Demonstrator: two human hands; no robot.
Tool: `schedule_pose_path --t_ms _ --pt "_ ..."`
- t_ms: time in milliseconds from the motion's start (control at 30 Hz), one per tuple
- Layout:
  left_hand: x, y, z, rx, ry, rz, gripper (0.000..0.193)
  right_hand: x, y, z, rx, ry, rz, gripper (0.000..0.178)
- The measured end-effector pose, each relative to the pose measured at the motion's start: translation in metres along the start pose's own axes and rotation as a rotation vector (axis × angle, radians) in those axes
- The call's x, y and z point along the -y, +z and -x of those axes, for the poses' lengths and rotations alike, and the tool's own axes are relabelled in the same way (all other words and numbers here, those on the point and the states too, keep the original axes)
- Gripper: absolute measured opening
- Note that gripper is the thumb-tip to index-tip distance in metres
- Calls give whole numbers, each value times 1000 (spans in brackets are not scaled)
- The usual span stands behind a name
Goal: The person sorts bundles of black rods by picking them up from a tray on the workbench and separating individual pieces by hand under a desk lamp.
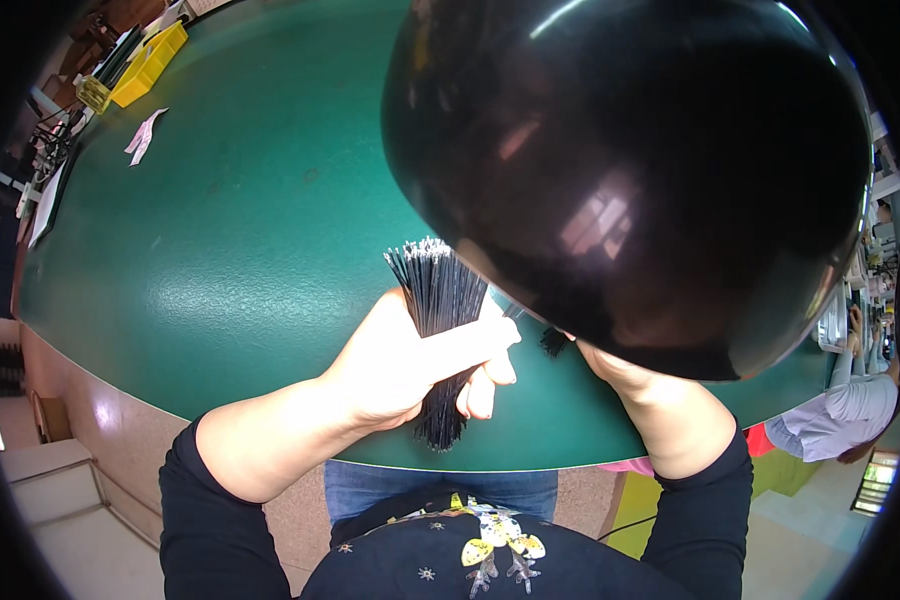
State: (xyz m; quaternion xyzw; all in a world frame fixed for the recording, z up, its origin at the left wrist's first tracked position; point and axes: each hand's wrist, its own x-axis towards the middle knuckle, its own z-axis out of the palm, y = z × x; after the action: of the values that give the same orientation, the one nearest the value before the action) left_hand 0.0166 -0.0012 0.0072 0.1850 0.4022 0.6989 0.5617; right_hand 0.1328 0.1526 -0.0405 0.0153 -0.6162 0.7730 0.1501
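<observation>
My left hand is wrapped round a thick bundle of black wires. The silvery, stripped-looking ends of the wires fan out at the far end, and the dark ends stick out below my palm. A large glossy black dome, like a lampshade, fills the upper right and covers most of my right hand. Only the wrist side of that hand shows, so its fingers are hidden. Close beside it, at the dome's edge, a small tuft of black wire ends is visible; whether my right hand holds it cannot be seen.
The green tabletop curves round in front of me. At its far left lie a yellow bin and a crumpled pale strip. Another person in a pale top is at the right, near shelves with clutter.
</observation>
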Motion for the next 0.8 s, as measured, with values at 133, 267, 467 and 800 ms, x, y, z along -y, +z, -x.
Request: schedule_pose_path --t_ms 133,267,467,800 --pt "-4 -1 1 -33 -151 20 9 0 2 -3 12 64 -34 52" --pt "-3 -1 0 -22 -151 -1 9 5 3 -2 15 126 -53 52" --pt "-3 -3 -1 23 -161 96 9 10 4 -1 26 216 -88 52" --pt "0 -4 -2 39 -121 14 9 2 2 1 134 139 -165 49"
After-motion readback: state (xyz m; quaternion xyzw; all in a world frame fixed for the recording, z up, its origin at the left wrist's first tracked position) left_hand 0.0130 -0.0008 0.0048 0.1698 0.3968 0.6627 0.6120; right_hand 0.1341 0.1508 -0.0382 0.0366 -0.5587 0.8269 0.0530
